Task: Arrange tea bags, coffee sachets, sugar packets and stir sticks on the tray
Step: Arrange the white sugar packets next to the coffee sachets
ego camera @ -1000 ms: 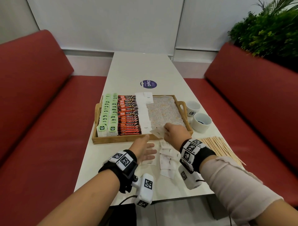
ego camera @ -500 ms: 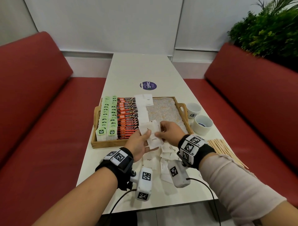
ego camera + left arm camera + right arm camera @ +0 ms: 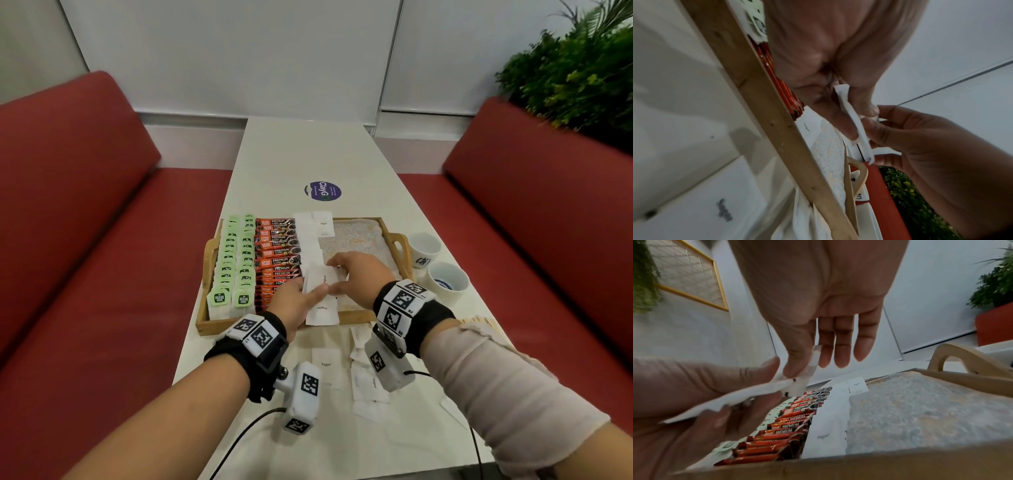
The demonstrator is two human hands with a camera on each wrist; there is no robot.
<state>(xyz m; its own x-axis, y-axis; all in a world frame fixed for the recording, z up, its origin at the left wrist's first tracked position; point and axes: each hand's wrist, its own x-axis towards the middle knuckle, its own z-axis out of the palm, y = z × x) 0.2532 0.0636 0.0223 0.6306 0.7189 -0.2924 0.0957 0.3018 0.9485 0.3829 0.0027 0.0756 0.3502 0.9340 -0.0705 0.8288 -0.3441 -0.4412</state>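
Note:
A wooden tray (image 3: pixel 346 318) holds rows of green tea bags (image 3: pixel 236 260), orange coffee sachets (image 3: pixel 277 253) and a column of white sugar packets (image 3: pixel 308 236). Just above the tray's front part, both hands hold white sugar packets (image 3: pixel 322 284). My left hand (image 3: pixel 303 296) pinches the packets (image 3: pixel 851 116) between thumb and fingers. My right hand (image 3: pixel 346 270) pinches the end of a packet (image 3: pixel 809 369) with thumb and forefinger; its other fingers are straight. Stir sticks (image 3: pixel 479 322) lie right of the tray, mostly hidden by my right arm.
Several loose sugar packets (image 3: pixel 325 363) lie on the white table (image 3: pixel 308 150) in front of the tray. Two white cups (image 3: pixel 447 282) stand right of the tray. Red benches (image 3: pixel 85 274) flank the table, and a plant (image 3: pixel 575 78) is at the back right.
My left hand rose from the table and met the right hand. Both hands moved forward with sugar packets, from the tray's front edge to just over its front part.

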